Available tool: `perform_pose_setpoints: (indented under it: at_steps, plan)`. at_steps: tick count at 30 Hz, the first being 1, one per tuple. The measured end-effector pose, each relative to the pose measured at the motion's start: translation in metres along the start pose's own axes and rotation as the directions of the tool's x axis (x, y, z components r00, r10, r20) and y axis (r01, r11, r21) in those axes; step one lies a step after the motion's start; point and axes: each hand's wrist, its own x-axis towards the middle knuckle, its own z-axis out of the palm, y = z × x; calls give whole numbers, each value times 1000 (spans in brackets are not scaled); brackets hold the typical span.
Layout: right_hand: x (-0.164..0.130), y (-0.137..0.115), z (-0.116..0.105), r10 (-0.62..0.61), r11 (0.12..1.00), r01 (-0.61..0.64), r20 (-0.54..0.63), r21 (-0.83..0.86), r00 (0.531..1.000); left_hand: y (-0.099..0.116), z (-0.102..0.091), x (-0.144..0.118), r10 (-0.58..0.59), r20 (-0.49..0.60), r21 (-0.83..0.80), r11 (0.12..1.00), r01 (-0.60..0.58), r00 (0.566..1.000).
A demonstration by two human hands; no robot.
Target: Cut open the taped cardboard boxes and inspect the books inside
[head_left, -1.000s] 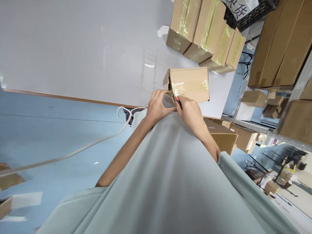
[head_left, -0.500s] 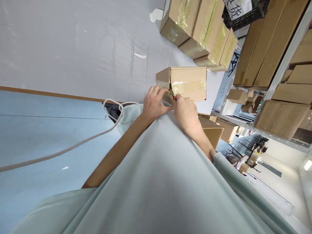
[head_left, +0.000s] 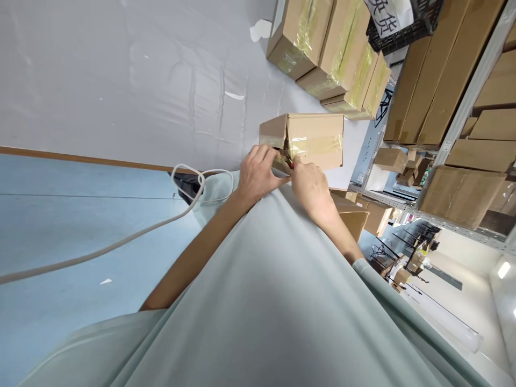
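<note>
A taped cardboard box (head_left: 322, 126) stands on the grey table close to my body, with a torn, dark gap at its near left corner. My left hand (head_left: 260, 171) grips the box at that corner, fingers curled over the edge and thumb stretched toward the other hand. Closed beside it, my right hand (head_left: 311, 185) holds a small red-ended tool (head_left: 292, 165) at the gap. Most of this tool is hidden by the fingers, so its kind does not show. Shiny clear tape (head_left: 300, 146) crosses the box near both hands.
Several taped cardboard boxes (head_left: 310, 48) stand in a row at the table's back, near a black crate (head_left: 411, 29). Shelving (head_left: 455, 123) with more boxes rises at the right. A pale cable (head_left: 133, 244) loops past the table's brown edge (head_left: 80, 157) at the left.
The gap at the box corner looks wider and darker. Both hands stay at the corner, with the right hand and red-ended tool shifted slightly. The whole view has moved a little.
</note>
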Motion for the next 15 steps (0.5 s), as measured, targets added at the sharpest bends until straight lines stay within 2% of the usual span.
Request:
perform_pose_setpoints:
  at_steps: [3, 5, 7, 9, 10, 11, 13, 15]
  plan:
    - [-16, 18, -5, -13, 999, 15, -41, 43, 999, -2, -5, -3, -25, -33, -2, 1000, 25, 999]
    - [-20, 44, -7, -46, 986, 74, -182, 148, 982, -3, -9, -7, -52, -42, -10, 999, 51, 998]
    - [-12, 81, -6, 47, 968, 49, -374, 244, 926, -3, -11, -11, -71, -34, -26, 997, 70, 997]
    - [5, 121, 1, 220, 945, -56, -498, 323, 839, -5, -11, -15, -85, -31, -64, 994, 83, 996]
    - [15, 139, 7, 280, 926, -91, -507, 366, 815, -6, -11, -18, -93, -36, -92, 992, 90, 995]
    - [24, 154, 15, 312, 904, -99, -486, 415, 817, -7, -11, -20, -103, -45, -122, 988, 97, 994]
    - [38, 173, 33, 323, 846, -60, -421, 530, 848, -8, -13, -23, -123, -76, -169, 980, 109, 990]
    - [45, 177, 52, 313, 768, 8, -387, 640, 867, -4, -18, -23, -120, -140, -153, 983, 98, 983]
